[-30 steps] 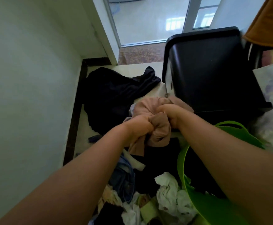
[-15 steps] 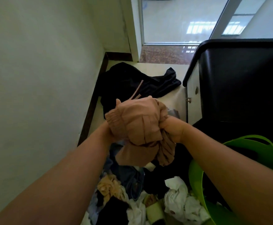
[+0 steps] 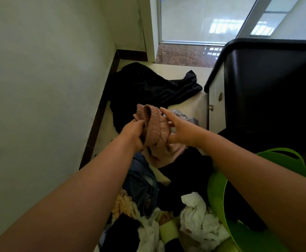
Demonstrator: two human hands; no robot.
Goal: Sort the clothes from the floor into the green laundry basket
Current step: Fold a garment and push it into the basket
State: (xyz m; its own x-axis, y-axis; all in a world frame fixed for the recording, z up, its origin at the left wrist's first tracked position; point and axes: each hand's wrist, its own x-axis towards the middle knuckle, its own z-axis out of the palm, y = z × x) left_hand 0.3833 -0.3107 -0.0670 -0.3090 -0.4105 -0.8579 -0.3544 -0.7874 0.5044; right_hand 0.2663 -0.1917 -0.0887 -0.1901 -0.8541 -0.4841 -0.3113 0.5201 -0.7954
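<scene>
Clothes pile [image 3: 148, 206] left of laundry basket [image 3: 219, 193]

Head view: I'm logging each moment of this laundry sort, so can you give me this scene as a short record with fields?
held item: pink garment, bunched, held above the floor pile
left hand: gripping the garment's left side
right hand: fingers spread, touching its right side
green laundry basket: lower right, dark clothing inside
floor pile: jeans, white cloth
farther off: black garment spread on the floor by the wall
</scene>
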